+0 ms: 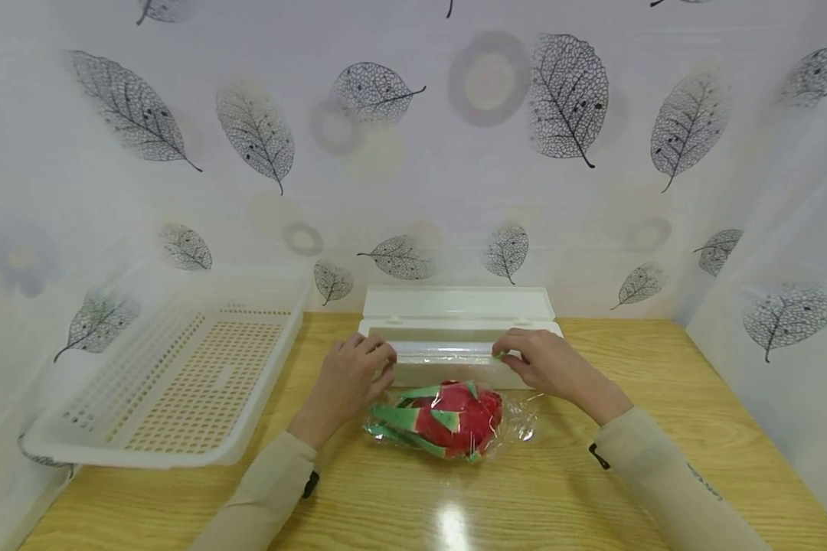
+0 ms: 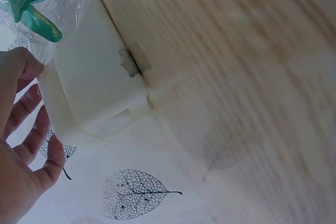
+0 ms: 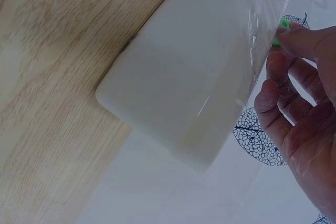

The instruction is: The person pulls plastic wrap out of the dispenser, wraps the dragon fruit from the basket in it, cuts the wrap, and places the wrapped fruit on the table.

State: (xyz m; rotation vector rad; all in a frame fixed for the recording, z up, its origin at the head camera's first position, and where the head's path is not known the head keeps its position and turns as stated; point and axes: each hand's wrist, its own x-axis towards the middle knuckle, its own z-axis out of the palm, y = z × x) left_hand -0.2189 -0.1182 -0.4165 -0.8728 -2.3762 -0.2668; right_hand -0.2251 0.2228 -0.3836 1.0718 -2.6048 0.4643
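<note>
A white cling film box (image 1: 455,374) stands on the table with its lid (image 1: 458,303) raised and a film roll (image 1: 444,350) inside. At its left end my left hand (image 1: 350,380) grips the top edge, thumb in front and fingers curled over. In the right wrist view, my right hand (image 3: 307,77) pinches a small green slider (image 3: 280,31) at the film edge between thumb and index finger. In front of the box lies a red and green dragon fruit (image 1: 458,419), loosely covered by clear film (image 1: 520,421) that runs toward the box.
A white perforated plastic basket (image 1: 272,375) occupies the left side of the wooden table (image 1: 386,505). Behind the box hangs a pale sheet with leaf prints (image 1: 413,176), which also lines both sides.
</note>
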